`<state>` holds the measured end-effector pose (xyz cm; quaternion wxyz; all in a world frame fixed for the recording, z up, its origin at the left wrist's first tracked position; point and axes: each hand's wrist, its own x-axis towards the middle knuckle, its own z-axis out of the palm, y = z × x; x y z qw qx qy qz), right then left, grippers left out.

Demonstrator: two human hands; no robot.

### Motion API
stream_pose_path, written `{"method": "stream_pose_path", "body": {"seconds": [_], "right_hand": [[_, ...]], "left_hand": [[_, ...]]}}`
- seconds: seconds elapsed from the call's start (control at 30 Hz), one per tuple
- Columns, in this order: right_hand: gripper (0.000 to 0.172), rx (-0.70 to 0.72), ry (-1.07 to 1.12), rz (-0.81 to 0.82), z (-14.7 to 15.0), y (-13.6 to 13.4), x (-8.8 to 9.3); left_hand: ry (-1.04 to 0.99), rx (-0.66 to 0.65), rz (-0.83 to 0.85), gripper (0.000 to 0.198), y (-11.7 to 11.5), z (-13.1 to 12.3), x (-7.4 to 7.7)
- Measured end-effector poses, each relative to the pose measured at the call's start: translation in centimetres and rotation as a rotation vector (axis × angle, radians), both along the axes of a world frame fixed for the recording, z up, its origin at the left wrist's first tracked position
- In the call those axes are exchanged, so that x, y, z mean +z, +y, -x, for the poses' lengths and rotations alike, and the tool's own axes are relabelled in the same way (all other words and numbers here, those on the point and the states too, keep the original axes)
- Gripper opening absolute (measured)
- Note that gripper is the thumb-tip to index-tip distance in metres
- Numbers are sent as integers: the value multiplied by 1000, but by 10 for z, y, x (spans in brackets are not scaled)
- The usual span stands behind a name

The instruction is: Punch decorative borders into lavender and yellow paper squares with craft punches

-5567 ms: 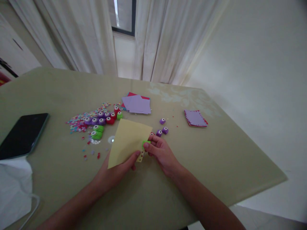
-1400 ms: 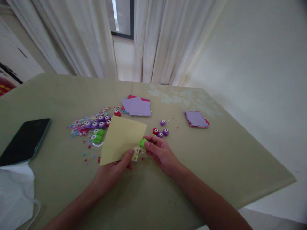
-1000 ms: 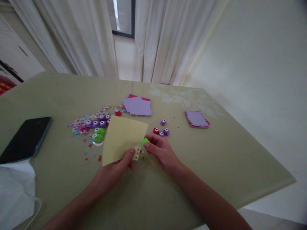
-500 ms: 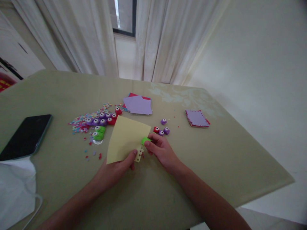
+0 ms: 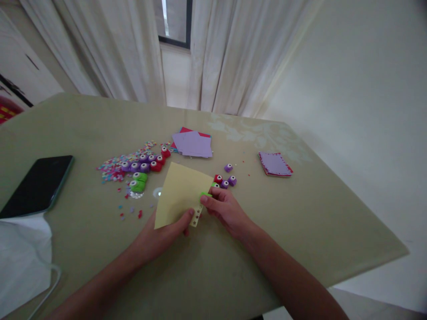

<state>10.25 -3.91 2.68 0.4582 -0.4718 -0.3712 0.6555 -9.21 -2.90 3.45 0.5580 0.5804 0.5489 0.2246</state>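
A pale yellow sheet of paper (image 5: 183,193) is pinched at its lower edge by my left hand (image 5: 170,229), thumb on top. Small star-shaped holes run along the paper's lower right edge, beside that thumb. My right hand (image 5: 227,206) is closed on a small green craft punch (image 5: 206,194) at the paper's right edge, above the holes. Just beyond the right hand sit a red punch (image 5: 218,178), several purple punches (image 5: 232,180) and a partly hidden green punch (image 5: 216,185).
Left of the paper lie purple punches (image 5: 134,166), red punches (image 5: 155,166), green punches (image 5: 137,185) and scattered paper confetti (image 5: 115,166). Purple cards (image 5: 193,144) are stacked behind, with a punched-edge card pile (image 5: 275,164) at right. A phone (image 5: 36,186) and white bag (image 5: 23,266) lie left.
The paper has turned slightly and shifted a little right in my left hand. The green punch in my right hand has tilted, showing less of its top. The view has shifted slightly.
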Motion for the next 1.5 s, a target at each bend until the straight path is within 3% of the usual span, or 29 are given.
{"method": "stream_pose_path", "body": {"seconds": [0.5,0.63,0.73,0.87,1.0,1.1,1.27,1.5], "right_hand": [[37,16,-2,-31,6,-3,12],[39,77,10,-78,3,-1,10],[42,-5,-29,-123,-2,1,9],[35,-101,-328,-286,-24,5,15],[24,61,-877,-489,-51,6,28],[19,190,-1176,-527,-59,4,32],[20,199,-1360,-459,-61,4,24],[11,124,-1469,-637,-42,22,19]], "left_hand": [[-70,6,47,27,-2,-1,-4],[-41,-1,-56,28,1,1,-3],[22,22,-79,36,2,4,4],[83,41,-40,46,3,8,7],[92,33,-46,52,4,10,0],[80,19,-47,54,3,7,-1],[-3,7,-73,49,-5,1,8],[-137,-23,-175,50,-15,-4,1]]}}
